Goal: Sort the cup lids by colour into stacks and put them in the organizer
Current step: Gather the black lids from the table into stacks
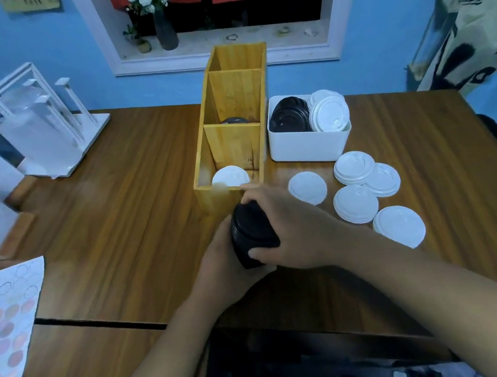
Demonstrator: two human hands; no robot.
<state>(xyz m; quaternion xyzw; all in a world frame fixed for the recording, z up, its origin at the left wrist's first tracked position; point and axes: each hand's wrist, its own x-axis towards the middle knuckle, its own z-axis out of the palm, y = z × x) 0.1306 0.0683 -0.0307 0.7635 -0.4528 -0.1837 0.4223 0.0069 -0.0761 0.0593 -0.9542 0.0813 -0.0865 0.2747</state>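
Fingers (261, 194) curl round the black lid stack (249, 231) — left hand (220, 261), right hand (290, 225) alike.

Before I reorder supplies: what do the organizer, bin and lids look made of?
Organizer: light wood, perhaps bamboo; visible grain, smooth finish. Bin: white plastic, likely; matte, rounded moulded corners. Lids: thin moulded plastic or pulp; ridged rims, matte.
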